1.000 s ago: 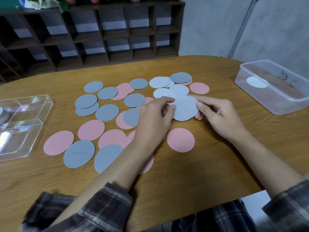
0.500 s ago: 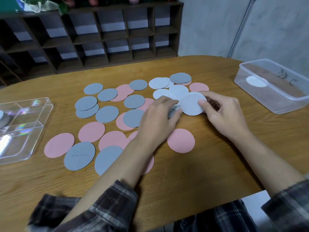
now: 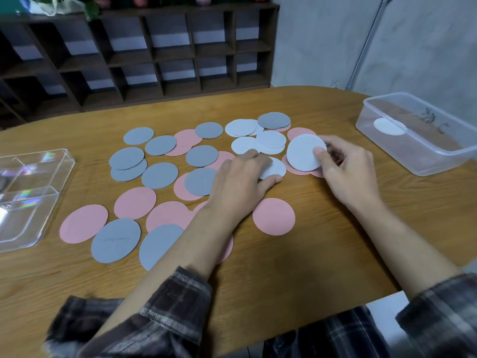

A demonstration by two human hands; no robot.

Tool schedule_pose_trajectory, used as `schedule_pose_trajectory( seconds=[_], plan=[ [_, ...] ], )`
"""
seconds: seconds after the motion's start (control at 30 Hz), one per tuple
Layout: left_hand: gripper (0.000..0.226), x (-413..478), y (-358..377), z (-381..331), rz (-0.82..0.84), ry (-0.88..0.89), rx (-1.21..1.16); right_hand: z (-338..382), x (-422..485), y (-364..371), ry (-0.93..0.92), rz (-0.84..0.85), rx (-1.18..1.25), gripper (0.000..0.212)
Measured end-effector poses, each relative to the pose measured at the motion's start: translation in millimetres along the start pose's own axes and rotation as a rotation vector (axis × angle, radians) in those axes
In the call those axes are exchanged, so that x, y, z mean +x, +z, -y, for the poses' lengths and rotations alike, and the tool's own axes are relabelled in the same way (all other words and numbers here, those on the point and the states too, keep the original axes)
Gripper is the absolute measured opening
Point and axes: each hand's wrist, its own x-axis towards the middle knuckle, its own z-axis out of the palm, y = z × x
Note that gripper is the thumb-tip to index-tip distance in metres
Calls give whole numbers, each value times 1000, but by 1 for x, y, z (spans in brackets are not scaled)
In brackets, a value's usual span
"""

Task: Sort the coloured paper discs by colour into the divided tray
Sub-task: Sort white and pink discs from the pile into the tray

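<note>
The right hand (image 3: 346,171) pinches a white disc (image 3: 303,151) by its edge, thumb on top, over the pink discs (image 3: 273,217) scattered on the counter (image 3: 296,267). The left hand (image 3: 240,182) lies palm-down on a second white disc (image 3: 275,169) — whether it grips, I cannot tell. The divided tray (image 3: 25,220) sits far left, well apart.

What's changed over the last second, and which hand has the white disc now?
The right hand has carried the white disc rightward toward the clear box, pinching it alone. The left hand let go of it and now rests on another white disc on the table. Pink discs, grey discs, divided tray and box stayed put.
</note>
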Motion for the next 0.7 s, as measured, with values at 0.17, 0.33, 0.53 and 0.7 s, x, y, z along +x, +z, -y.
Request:
schedule_pose_trajectory(
  seconds=[0.17, 0.33, 0.53, 0.7],
  plan=[
    [40, -1, -1, 3, -80, 74, -14, 0, 0, 0, -11, 13, 53, 24],
    [56, -6, -7, -6, -158, 76, 5, -4, -1, 2, -27, 46, 96, 28],
    [17, -8, -6, -9, -193, 0, -214, 0, -4, 2, -64, 125, 158, 35],
    [13, -10, -7, -12, -261, -57, -313, 2, -5, 4, -110, 207, 159, 35]
  ],
)
